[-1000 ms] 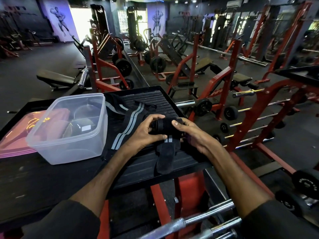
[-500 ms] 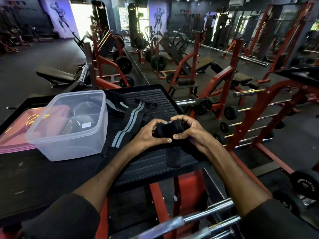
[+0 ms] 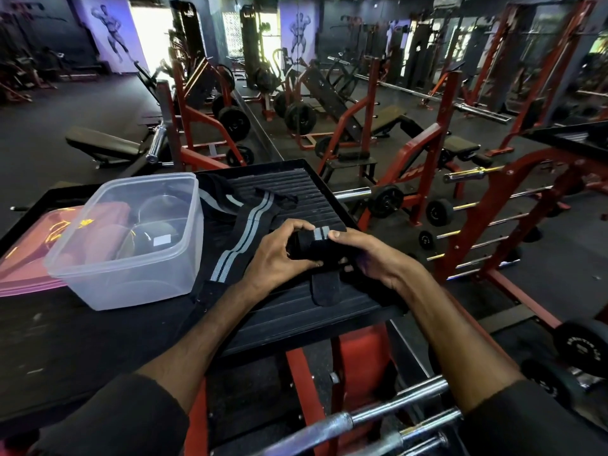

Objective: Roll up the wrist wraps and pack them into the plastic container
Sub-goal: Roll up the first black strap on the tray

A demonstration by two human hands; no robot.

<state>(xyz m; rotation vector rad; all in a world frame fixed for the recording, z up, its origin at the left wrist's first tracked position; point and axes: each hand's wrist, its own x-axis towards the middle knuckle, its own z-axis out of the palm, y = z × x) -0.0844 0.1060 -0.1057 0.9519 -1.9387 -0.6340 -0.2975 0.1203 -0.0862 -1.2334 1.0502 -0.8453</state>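
Both hands hold a black wrist wrap roll (image 3: 312, 245) with a grey stripe on top, just above the ribbed black platform (image 3: 296, 320). My left hand (image 3: 279, 258) grips its left end, my right hand (image 3: 368, 255) its right end. A short loose tail (image 3: 325, 289) hangs from the roll onto the platform. A second, unrolled black wrap with grey stripes (image 3: 241, 233) lies flat to the left. The clear plastic container (image 3: 131, 245) stands open further left, with one dark rolled wrap (image 3: 149, 238) visible inside.
A pink lid (image 3: 26, 258) lies under and left of the container. Red machine frames and steel bars (image 3: 362, 419) sit below the platform's front edge. A dumbbell rack (image 3: 460, 232) stands to the right; gym benches fill the floor beyond.
The loose tail has become shorter as the roll turned in my hands. A grey stripe now shows on top of the roll.
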